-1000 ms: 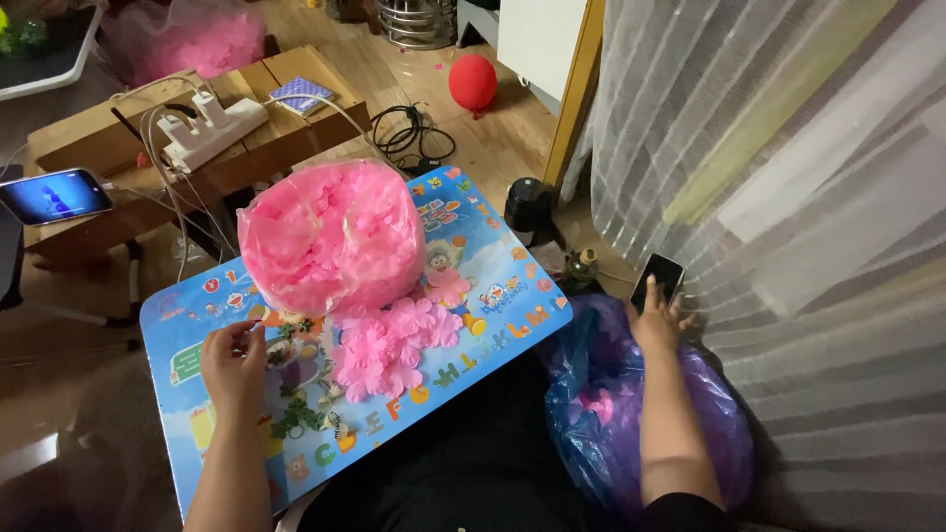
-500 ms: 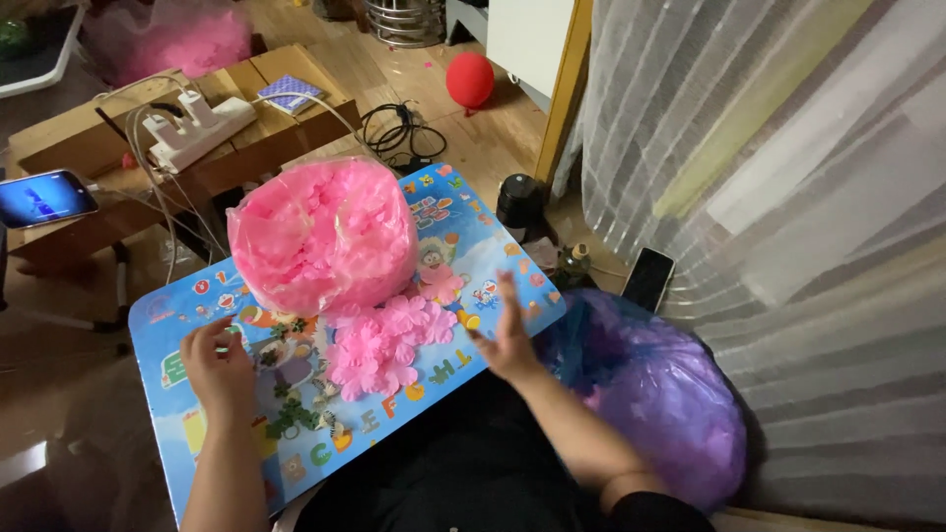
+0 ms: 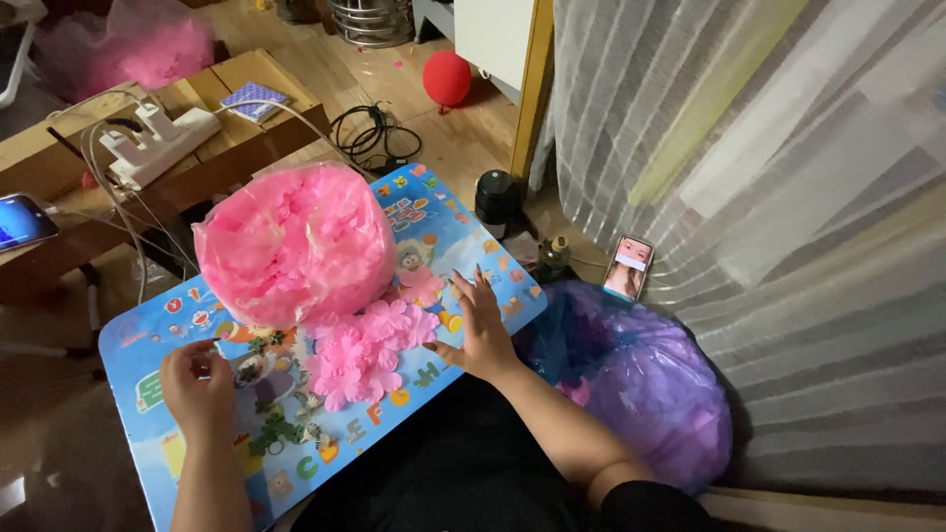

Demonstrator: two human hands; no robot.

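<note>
A blue picture-printed lap table (image 3: pixel 148 340) lies across my legs. On it stands a clear bag stuffed with pink petals (image 3: pixel 296 241), with a loose pile of pink fabric flowers (image 3: pixel 370 345) in front of it. My right hand (image 3: pixel 483 330) rests flat on the table, fingers spread, just right of the flower pile and holding nothing. My left hand (image 3: pixel 197 384) is curled on the table's left part, beside small green leaf pieces (image 3: pixel 276 429). Whether its fingers pinch anything is not visible.
A purple plastic bag (image 3: pixel 641 379) bulges at my right side. A lit phone (image 3: pixel 629 266) lies by the white net curtain (image 3: pixel 769 197). A black cylinder (image 3: pixel 496 202), coiled cables (image 3: pixel 370 133), a red balloon (image 3: pixel 448 77), and a wooden bench (image 3: pixel 212 108) carrying a power strip (image 3: pixel 158 143) lie beyond the table.
My right hand left the phone by the curtain and swung left onto the table beside the flowers. The left hand stayed on the table's left part.
</note>
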